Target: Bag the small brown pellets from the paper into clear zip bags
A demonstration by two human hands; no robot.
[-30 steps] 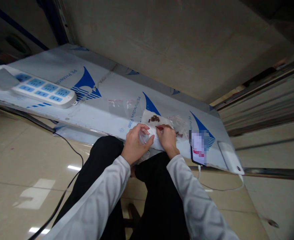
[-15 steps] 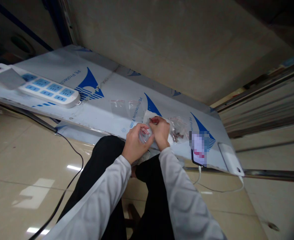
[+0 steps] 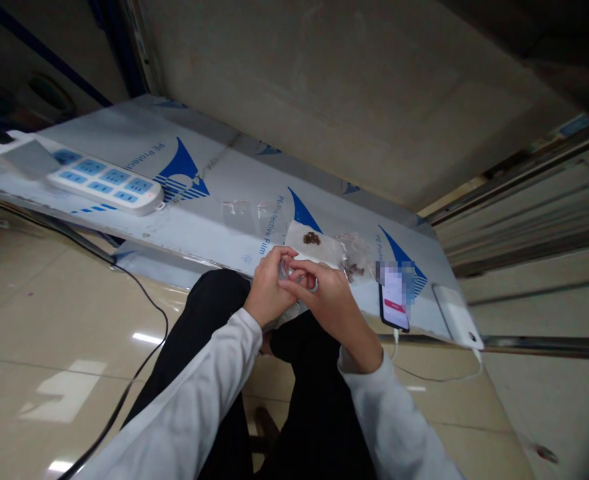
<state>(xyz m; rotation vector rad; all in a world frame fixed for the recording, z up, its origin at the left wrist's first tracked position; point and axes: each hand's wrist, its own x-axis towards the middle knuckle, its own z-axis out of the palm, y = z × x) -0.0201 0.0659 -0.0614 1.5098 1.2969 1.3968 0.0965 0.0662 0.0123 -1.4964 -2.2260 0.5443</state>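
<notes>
My left hand (image 3: 267, 287) is curled round a small clear plastic bag (image 3: 285, 269), keeping it upright near the bench's front edge. My right hand (image 3: 329, 293) meets it from the right, thumb and fingertips pinched at the bag's mouth. Whatever those fingertips hold is too small to make out. Just beyond the hands, a little heap of brown pieces (image 3: 311, 238) lies on white paper (image 3: 328, 249). To the right of the paper is a larger clear bag (image 3: 357, 252) with several brown, screw-like pieces (image 3: 353, 269) in or on it.
Two flat clear zip bags (image 3: 237, 215) lie left of the paper on the film-covered bench (image 3: 209, 230). A white power strip (image 3: 119, 181) occupies the left end. On the right are a phone (image 3: 393, 308) on a cable and a white power bank (image 3: 457, 317).
My right hand has drawn back from the heap of brown pieces on the paper to the bag in my left hand. The heap is now uncovered. My left hand has hardly moved.
</notes>
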